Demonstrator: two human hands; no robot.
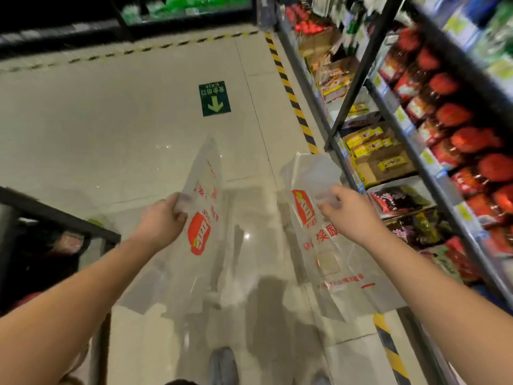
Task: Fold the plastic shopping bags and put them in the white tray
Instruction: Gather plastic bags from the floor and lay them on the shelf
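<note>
A clear plastic shopping bag (249, 259) with red print is stretched out in the air over the shop floor, between both hands. My left hand (163, 220) grips its left handle part, near a red logo. My right hand (347, 209) grips the right handle part beside another red logo. The bag's body hangs down toward me, and the floor shows through it. No white tray is in view.
Shelves (416, 134) packed with red and yellow goods run along the right, edged by a yellow-black floor stripe (291, 90). A dark rack (55, 232) stands at the left. A green arrow sign (215, 98) is on the tiled floor; a shoe (222, 365) shows below.
</note>
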